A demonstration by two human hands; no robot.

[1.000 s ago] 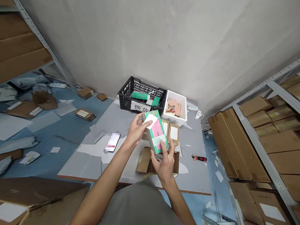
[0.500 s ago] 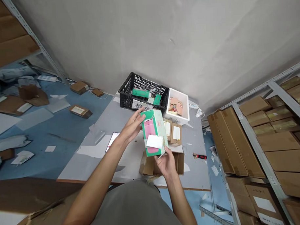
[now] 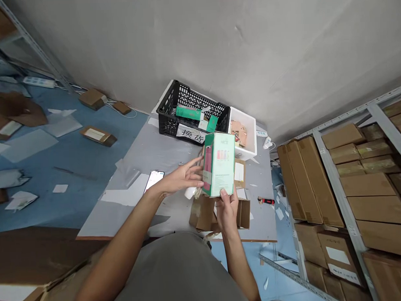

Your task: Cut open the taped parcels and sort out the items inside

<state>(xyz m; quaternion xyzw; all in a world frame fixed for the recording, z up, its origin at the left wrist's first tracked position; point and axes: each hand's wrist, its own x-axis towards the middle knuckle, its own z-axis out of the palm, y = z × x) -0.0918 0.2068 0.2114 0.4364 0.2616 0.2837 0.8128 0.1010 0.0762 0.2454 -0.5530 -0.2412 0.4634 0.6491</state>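
Observation:
A green and white printed box [image 3: 223,165], with a pink picture on its left side, is held up over the table. My right hand [image 3: 227,209] grips it from below, thumb on the lower front. Beside its left face, my left hand [image 3: 182,179] has its fingers apart and stretched toward it; whether the fingertips touch is hard to tell. A curled white label [image 3: 189,193] sticks out below my left fingers; its attachment to the box is hidden. Beneath the box stands an open cardboard carton [image 3: 204,214].
A black crate [image 3: 168,128] with green boxes and a white foam box [image 3: 252,137] stand at the back. A phone [image 3: 153,180] lies left, a red-black cutter [image 3: 266,201] right. Shelves of cartons [image 3: 308,182] rise at right; papers and small cartons [image 3: 97,134] litter the floor.
The printed box has turned, so its white text side now faces me and the pink side faces left. It has shifted right. My left hand has moved down from its upper corner.

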